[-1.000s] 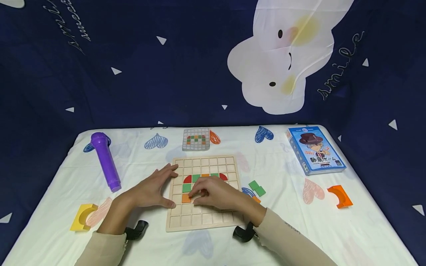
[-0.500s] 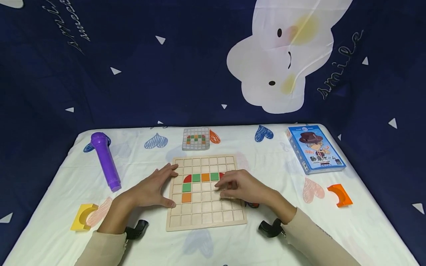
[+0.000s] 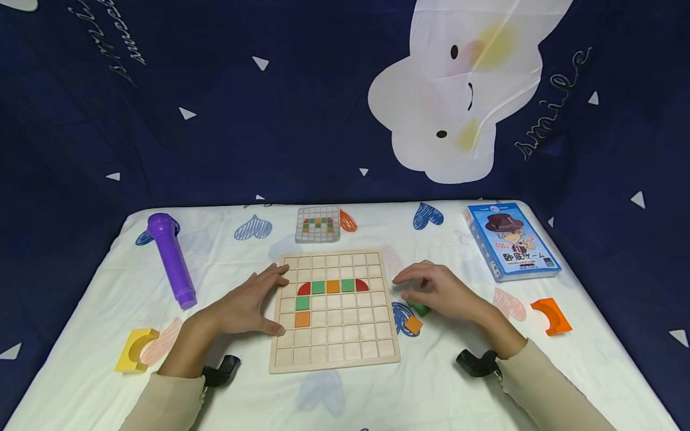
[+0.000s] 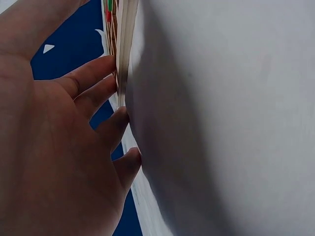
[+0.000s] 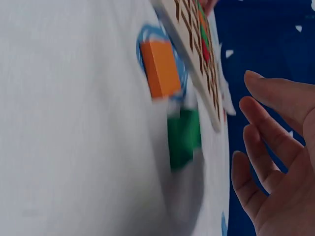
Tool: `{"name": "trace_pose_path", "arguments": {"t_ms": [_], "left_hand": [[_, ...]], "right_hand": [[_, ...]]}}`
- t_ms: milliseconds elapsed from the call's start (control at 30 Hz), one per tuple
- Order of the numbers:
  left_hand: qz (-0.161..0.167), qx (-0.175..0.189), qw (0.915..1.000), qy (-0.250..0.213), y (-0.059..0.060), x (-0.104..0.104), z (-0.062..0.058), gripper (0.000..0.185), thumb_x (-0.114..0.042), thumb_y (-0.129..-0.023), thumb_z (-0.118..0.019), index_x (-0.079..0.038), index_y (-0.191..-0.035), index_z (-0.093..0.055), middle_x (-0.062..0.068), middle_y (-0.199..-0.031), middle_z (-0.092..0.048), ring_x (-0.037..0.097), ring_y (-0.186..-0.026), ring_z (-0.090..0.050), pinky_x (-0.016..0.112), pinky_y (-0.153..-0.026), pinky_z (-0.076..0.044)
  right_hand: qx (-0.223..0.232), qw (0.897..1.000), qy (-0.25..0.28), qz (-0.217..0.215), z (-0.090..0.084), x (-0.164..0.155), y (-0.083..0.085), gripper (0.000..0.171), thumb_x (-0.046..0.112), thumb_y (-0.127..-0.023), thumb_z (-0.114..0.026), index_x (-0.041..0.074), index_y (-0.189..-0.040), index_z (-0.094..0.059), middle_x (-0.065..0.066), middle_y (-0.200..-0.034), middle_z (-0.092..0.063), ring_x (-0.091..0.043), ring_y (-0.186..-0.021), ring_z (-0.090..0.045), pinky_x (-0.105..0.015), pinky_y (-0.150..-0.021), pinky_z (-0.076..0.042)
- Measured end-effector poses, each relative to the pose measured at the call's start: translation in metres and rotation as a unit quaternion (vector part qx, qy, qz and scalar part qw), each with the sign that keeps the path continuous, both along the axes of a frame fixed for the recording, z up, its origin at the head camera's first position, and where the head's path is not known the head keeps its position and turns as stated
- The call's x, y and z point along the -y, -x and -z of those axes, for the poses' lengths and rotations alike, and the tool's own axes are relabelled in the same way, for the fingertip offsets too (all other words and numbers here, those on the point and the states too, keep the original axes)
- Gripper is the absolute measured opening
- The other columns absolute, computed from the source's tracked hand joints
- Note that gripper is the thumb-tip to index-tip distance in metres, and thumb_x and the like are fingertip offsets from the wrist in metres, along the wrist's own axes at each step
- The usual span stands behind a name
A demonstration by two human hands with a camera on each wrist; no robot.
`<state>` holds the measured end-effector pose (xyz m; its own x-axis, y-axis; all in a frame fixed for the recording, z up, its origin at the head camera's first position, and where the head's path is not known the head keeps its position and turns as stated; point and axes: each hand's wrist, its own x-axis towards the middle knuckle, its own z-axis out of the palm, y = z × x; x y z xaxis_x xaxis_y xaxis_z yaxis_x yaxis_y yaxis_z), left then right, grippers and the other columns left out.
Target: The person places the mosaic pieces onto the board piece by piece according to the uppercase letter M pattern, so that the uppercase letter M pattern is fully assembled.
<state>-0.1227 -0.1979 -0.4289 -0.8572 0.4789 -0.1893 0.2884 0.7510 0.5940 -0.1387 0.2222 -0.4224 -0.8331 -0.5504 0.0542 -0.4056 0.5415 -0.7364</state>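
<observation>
A wooden grid board lies mid-table. Red quarter-round pieces cap both ends of a coloured row on it, with green blocks and an orange block between. Below its left end sit a green block and an orange block. My left hand rests on the board's left edge, fingers and thumb spread. To the right of the board, my right hand hovers over loose green blocks, which it partly hides. Its fingers are loosely bent with nothing between them. A loose orange block lies nearby.
Behind the board stands a small pattern card with a coloured grid. A purple microphone-shaped object and a yellow arch block lie left. A blue game box and an orange arch block are on the right.
My right hand has moved right, from over the board's middle to above the loose green blocks, uncovering the board's row. My left hand stays at the board's left edge.
</observation>
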Motion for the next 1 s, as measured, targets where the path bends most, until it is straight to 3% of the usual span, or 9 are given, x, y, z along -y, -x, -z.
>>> {"name": "trace_pose_path", "arguments": {"t_ms": [333,667,1000], "left_hand": [[0.004,-0.001,1.0000,-0.006,0.000,0.001,0.000,0.087,-0.041,-0.065,-0.092,-0.010,-0.136,-0.053,0.010,-0.168,-0.032,0.040,-0.160,-0.017,0.067,-0.129,-0.013],[0.005,-0.002,1.0000,-0.008,0.000,0.001,0.000,0.087,-0.041,-0.065,-0.092,-0.010,-0.136,-0.053,0.009,-0.168,-0.032,0.039,-0.160,-0.016,0.066,-0.129,-0.013],[0.004,0.003,1.0000,-0.006,0.000,0.000,-0.002,0.087,-0.040,-0.065,-0.092,-0.009,-0.136,-0.052,0.010,-0.168,-0.031,0.040,-0.160,-0.016,0.066,-0.129,-0.013]], "right_hand": [[0.036,0.999,-0.028,0.000,0.006,-0.019,0.002,0.033,0.015,-0.090,-0.077,0.020,-0.122,-0.074,0.006,-0.125,-0.074,-0.005,-0.112,-0.060,-0.020,-0.093,-0.053],[0.050,0.998,-0.042,-0.006,0.016,-0.026,0.000,0.033,0.014,-0.091,-0.076,0.022,-0.123,-0.074,0.007,-0.125,-0.074,-0.009,-0.117,-0.062,-0.021,-0.101,-0.051],[0.044,0.999,-0.025,-0.018,0.022,-0.028,0.003,0.023,0.010,-0.090,-0.075,0.020,-0.110,-0.079,0.002,-0.118,-0.075,-0.013,-0.115,-0.066,-0.018,-0.101,-0.052]]}}
